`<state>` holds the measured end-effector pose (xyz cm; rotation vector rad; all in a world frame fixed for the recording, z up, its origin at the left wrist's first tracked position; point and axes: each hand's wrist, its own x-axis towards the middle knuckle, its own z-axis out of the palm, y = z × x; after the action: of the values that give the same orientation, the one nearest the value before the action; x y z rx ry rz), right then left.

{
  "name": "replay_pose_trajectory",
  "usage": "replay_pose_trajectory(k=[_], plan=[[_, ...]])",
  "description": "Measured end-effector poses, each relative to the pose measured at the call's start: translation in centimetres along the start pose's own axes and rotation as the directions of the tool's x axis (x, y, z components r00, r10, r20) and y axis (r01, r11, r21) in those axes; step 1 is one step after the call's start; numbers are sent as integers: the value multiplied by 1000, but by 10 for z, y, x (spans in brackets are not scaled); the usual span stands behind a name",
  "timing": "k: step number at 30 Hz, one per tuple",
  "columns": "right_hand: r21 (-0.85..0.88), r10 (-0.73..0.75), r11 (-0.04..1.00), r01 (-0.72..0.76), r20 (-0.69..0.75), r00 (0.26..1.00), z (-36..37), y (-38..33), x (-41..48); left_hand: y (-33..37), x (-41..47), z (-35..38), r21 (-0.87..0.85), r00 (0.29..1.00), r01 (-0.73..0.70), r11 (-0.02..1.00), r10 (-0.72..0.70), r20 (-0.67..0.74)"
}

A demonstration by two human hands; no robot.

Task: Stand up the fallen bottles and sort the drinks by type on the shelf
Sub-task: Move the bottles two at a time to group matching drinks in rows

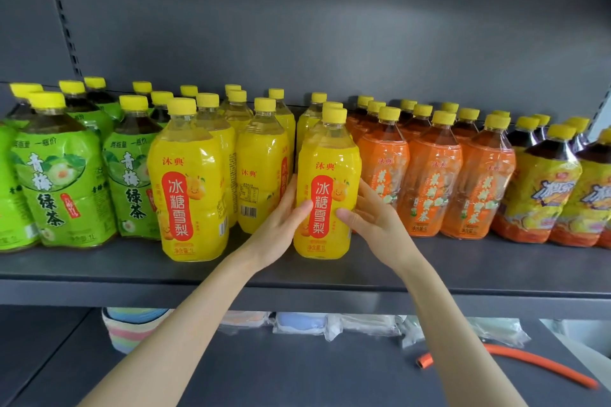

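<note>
**As the left hand (281,225) and right hand (372,218) clasp the held bottle (325,155), the shelf (132,269) shows blocks of colour**

Where the hands meet, near the middle of the shelf's front edge, they wrap one upright bottle from both sides. The left hand's thumb lies across the front of the yellow label and its fingers reach round the left side. The right hand mirrors it, thumb on the front and fingers curled round the right side. The held bottle has a yellow cap and a red oval with white characters, and its base sits on the shelf.

Just behind it stand more of the same kind. To its left, across a small gap, the yellow-label bottles (188,195) stand upright in rows that run towards the back of the shelf; one of them shows its barcode. Touching the right hand's far side are the orange-label bottles (433,182), also upright and tightly packed. Towards the shelf's left end stand the green-label bottles (62,182), filled with a dark drink. At the right end are the dark-tea bottles (542,195), with yellow and orange wrappers. Every cap in view is yellow.

Below, the lower shelf (264,373) carries a pastel striped bundle (132,327) at its back left, clear-wrapped packets (330,324) along the back, and an orange hose (529,363) near its right side.
</note>
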<state>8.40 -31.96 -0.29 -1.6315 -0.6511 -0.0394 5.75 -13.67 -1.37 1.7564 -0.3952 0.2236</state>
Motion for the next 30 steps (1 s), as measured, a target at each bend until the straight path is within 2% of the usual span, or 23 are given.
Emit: replay_pose_trajectory(k=[2,4,9,14,18,25,30], plan=[[-181,-55,983,27,-153,987,0,2,1,-1,2,-3,55,997,-49,997,52,-57],[-344,-127,939,27,-271,954,2,3,1,-3,3,-3,129,980,-81,988,102,-170],[-440,-205,898,35,-347,915,9,3,8,-3,10,4,392,897,-101,914,255,-361],[-526,-200,850,-3,-328,923,9,10,9,1,17,10,492,836,-87,866,332,-436],[-641,-258,767,-20,-337,905,10,15,17,1,23,9,546,832,-48,836,336,-441],[-747,-299,665,-11,-280,912,12,17,34,-4,35,7,596,819,-11,803,349,-456],[-727,-269,685,-36,-299,916,14,21,38,-6,41,8,622,812,-20,783,376,-447]])
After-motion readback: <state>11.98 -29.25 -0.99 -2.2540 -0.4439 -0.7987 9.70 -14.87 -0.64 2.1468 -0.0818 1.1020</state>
